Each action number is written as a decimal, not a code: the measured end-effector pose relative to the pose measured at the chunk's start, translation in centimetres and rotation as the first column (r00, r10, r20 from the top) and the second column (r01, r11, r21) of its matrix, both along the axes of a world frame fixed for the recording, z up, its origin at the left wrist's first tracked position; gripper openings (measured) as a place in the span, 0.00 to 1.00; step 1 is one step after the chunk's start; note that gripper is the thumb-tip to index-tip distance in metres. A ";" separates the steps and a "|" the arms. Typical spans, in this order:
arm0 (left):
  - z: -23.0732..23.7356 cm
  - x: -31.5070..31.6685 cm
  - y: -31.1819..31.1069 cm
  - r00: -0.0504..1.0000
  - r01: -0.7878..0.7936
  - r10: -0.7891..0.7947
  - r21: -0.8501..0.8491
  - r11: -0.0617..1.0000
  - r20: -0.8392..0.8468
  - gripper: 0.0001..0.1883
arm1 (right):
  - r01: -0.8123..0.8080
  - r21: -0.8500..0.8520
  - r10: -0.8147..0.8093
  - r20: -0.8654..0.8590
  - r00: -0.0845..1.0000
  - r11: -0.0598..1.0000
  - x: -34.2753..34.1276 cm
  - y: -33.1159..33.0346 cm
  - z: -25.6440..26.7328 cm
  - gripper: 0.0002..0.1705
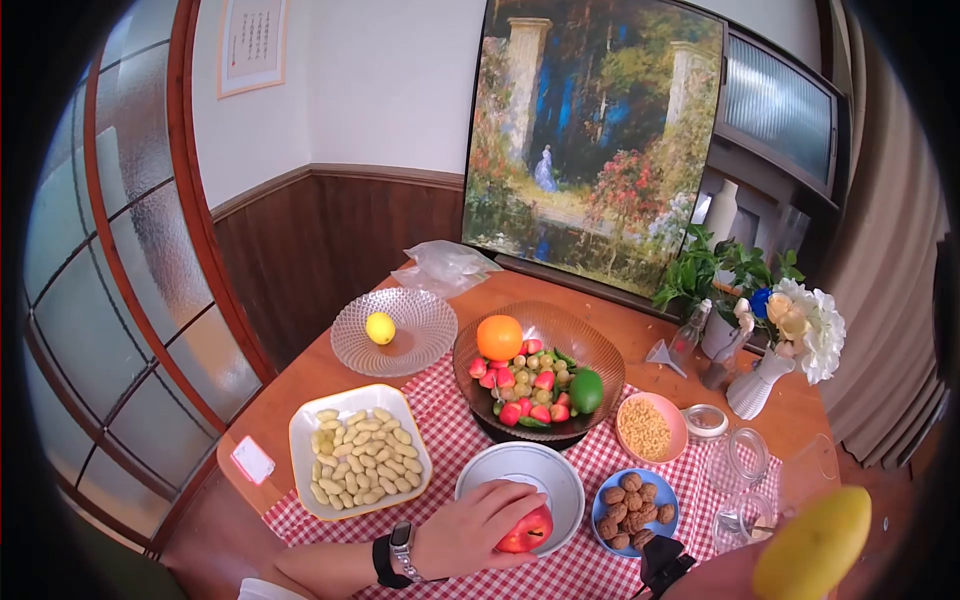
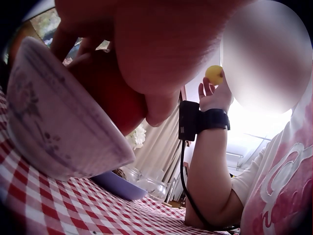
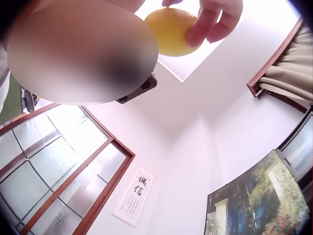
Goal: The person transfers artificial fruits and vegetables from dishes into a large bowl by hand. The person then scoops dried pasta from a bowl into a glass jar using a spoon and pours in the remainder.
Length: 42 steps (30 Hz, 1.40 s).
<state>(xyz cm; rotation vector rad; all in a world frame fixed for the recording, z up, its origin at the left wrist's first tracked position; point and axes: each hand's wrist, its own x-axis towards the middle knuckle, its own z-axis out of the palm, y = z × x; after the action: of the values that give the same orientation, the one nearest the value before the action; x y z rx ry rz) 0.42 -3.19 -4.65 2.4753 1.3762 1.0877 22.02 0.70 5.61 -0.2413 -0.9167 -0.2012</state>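
Note:
In the head view, my left hand point(image 1: 490, 522) lies over a red apple point(image 1: 527, 530) in a white bowl point(image 1: 568, 500), its fingers curved round the top. The left wrist view shows the apple point(image 2: 110, 98) between this hand point(image 2: 161, 49) and the patterned bowl point(image 2: 58, 122). Raised close to the face, my right hand point(image 2: 216, 97) holds a yellow fruit point(image 2: 213, 75). Its fingertips pinch the fruit point(image 3: 172, 32) in the right wrist view. That fruit point(image 1: 812, 545) looms large at the head view's lower right, where the right fingers are hidden.
Peanuts fill a square dish point(image 1: 300, 445) at left. Behind stand a glass bowl point(image 1: 350, 350) with a lemon and a brown bowl point(image 1: 610, 350) of mixed fruit. A pink bowl point(image 1: 678, 415), a blue walnut plate point(image 1: 602, 505), glass jars point(image 1: 745, 455) and a flower vase point(image 1: 757, 385) stand right.

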 end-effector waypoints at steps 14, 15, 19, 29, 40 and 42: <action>-1.2 0.1 0.3 0.987 0.081 -0.080 0.005 0.997 -0.136 0.39 | -0.017 -0.036 0.021 0.127 0.992 0.999 -0.9 0.0 1.0 0.31; -1.1 0.1 0.3 0.987 0.082 -0.079 0.013 0.997 -0.142 0.39 | -0.020 -0.039 0.025 0.149 0.989 0.999 -1.0 0.2 1.1 0.30; -1.2 0.1 0.3 0.985 0.081 -0.079 0.011 0.997 -0.155 0.38 | -0.031 -0.045 0.040 0.232 0.972 0.999 -1.3 1.0 1.2 0.27; -1.5 0.0 0.5 0.982 0.092 -0.096 -0.029 0.995 -0.160 0.36 | 0.387 -0.505 -0.036 0.573 0.819 0.771 -1.1 1.2 1.9 0.12; -1.3 0.0 0.5 0.979 0.103 -0.103 -0.011 0.995 -0.177 0.36 | 0.172 -0.463 0.144 0.572 0.807 0.870 -0.2 -0.9 2.8 0.05; -1.2 0.0 0.4 0.980 0.101 -0.102 -0.010 0.995 -0.169 0.37 | 0.173 -0.462 0.155 0.590 0.792 0.870 -0.5 -0.9 2.9 0.04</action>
<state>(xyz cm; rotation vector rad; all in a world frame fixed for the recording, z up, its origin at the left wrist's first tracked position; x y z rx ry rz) 0.47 -2.82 -5.80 2.6575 1.2732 0.8733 21.56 -0.20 8.55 -0.6909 -1.6251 -0.0401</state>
